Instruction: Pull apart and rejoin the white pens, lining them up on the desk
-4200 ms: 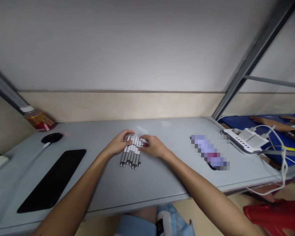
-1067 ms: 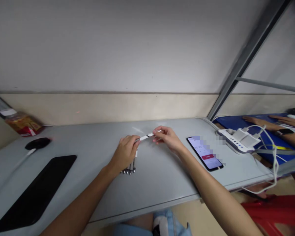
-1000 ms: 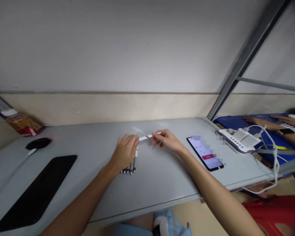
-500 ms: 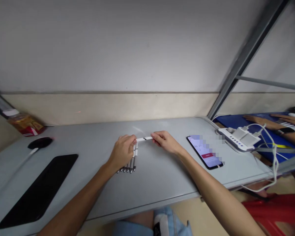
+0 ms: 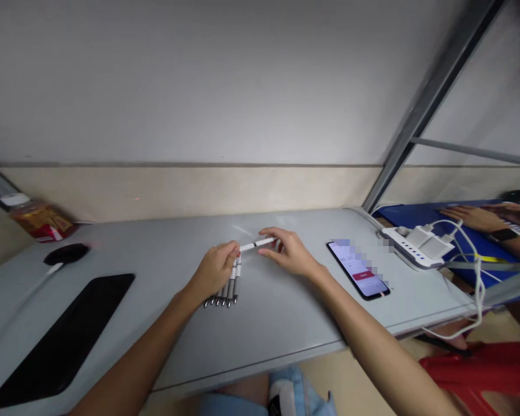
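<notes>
In the middle of the head view, my left hand (image 5: 219, 266) is closed on the left end of a white pen (image 5: 256, 244) with a dark band. The pen points right and slightly up. Around its right end, my right hand (image 5: 283, 248) has thumb and index finger spread apart; whether a hidden finger touches the pen I cannot tell. Below and beside my left hand, several white-and-grey pens (image 5: 230, 290) lie side by side on the grey table (image 5: 277, 306), their metallic tips toward me. My left hand covers part of them.
To the right lie a lit phone (image 5: 359, 270) and a white power strip (image 5: 416, 245) with plugs and cables. At left are a dark flat slab (image 5: 65, 341), a black round puck (image 5: 67, 253) and a drink bottle (image 5: 41, 218). Another person's hands (image 5: 476, 219) rest at a blue surface.
My right thumb and index finger have parted from the pen's right end. The pen has tilted up slightly at that end, and my left hand keeps hold of it.
</notes>
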Demonstrator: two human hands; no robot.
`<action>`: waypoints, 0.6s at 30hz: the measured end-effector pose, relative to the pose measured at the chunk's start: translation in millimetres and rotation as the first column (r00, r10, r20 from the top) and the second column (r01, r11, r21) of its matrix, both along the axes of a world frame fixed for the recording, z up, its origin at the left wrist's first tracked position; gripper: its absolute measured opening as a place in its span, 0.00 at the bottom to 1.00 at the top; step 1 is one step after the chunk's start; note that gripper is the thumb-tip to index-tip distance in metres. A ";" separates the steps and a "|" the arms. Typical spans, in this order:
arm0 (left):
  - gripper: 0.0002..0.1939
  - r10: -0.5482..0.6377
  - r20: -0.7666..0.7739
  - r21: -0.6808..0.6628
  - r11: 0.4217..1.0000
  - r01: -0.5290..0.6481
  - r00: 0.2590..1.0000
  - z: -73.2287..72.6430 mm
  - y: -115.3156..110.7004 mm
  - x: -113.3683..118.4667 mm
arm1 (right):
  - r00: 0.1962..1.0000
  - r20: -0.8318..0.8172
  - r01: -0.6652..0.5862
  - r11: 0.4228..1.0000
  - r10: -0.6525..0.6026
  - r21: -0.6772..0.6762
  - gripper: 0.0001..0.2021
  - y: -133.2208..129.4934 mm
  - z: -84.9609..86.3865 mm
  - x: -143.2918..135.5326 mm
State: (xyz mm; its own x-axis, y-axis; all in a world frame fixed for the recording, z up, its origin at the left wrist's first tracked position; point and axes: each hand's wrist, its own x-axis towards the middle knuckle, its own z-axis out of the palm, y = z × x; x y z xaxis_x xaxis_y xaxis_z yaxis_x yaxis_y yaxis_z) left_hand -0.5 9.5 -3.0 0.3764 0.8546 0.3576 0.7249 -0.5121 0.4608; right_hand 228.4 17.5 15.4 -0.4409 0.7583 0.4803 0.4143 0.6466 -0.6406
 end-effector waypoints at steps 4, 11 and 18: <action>0.15 -0.004 -0.115 0.072 0.997 0.013 0.993 -1.8 -1.7 3.3 | 0.999 0.039 0.035 0.993 -0.030 -0.112 0.10 2.9 -0.3 2.4; 0.16 0.036 -0.160 0.057 0.998 -0.028 0.986 -0.7 -2.5 4.0 | 1.000 -0.018 -0.010 0.955 0.005 -0.298 0.09 9.3 -6.4 6.8; 0.13 0.036 -0.153 0.048 0.998 -0.029 0.988 -1.2 -5.5 6.2 | 0.999 -0.052 -0.021 0.965 0.008 -0.261 0.14 9.9 -9.5 6.9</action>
State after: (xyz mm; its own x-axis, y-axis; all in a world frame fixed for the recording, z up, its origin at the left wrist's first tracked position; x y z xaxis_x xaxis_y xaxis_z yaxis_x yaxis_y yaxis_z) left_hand 5.7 4.0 -4.2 0.4024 0.8514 0.3365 0.8016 -0.5052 0.3196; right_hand 235.3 27.5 5.8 -0.4330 0.8541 0.2881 0.3696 0.4598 -0.8075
